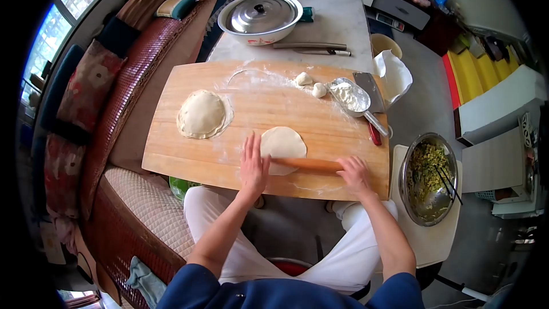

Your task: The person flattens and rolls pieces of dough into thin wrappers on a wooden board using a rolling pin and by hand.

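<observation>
A wooden rolling pin (311,165) lies across the lower part of a thin round dough wrapper (284,142) on the floured wooden board (171,154). My right hand (355,176) rests over the pin's right end, fingers curved onto it. At the dough's left edge is my left hand (254,163), fingers stretched out and somewhat apart. Its palm side meets the left end of the pin; whether it presses on the pin I cannot tell. Farther left sits a pale stack of rolled dough rounds (202,114).
Two small dough balls (311,84), a metal flour scoop (351,97) and a cleaver (370,91) lie at the board's back right. A bowl of chopped filling (428,178) with chopsticks stands right. Behind is a lidded basin (260,18); a white bag (393,77) hangs beside the table.
</observation>
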The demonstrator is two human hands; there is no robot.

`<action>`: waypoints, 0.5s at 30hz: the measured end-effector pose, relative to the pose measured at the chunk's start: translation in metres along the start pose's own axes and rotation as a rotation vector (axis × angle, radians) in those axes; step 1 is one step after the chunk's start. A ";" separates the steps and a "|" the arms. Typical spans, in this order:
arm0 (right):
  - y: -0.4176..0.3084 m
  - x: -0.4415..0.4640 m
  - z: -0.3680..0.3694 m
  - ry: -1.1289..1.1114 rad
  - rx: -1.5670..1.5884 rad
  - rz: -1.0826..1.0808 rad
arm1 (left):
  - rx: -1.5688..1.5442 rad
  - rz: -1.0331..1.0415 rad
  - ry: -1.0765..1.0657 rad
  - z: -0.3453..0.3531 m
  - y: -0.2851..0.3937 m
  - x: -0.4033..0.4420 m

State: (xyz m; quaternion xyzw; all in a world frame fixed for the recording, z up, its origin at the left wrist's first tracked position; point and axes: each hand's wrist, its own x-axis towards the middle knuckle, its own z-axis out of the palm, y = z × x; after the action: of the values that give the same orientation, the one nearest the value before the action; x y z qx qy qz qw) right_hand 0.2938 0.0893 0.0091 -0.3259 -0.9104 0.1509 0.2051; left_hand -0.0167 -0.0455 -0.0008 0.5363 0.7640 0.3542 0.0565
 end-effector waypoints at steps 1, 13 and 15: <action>0.001 -0.003 -0.009 0.040 0.046 0.074 | -0.022 -0.104 0.009 0.000 0.014 0.009; 0.038 -0.035 -0.030 0.061 0.082 0.220 | 0.235 0.628 -0.522 0.006 0.016 0.045; 0.035 -0.035 -0.022 0.007 0.116 0.126 | 0.204 0.488 -0.366 -0.005 0.004 0.021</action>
State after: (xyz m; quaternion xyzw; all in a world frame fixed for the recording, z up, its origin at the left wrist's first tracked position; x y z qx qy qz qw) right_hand 0.3475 0.0950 0.0041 -0.3705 -0.8772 0.2150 0.2170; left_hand -0.0251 -0.0298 0.0114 0.7613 0.6218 0.1764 0.0523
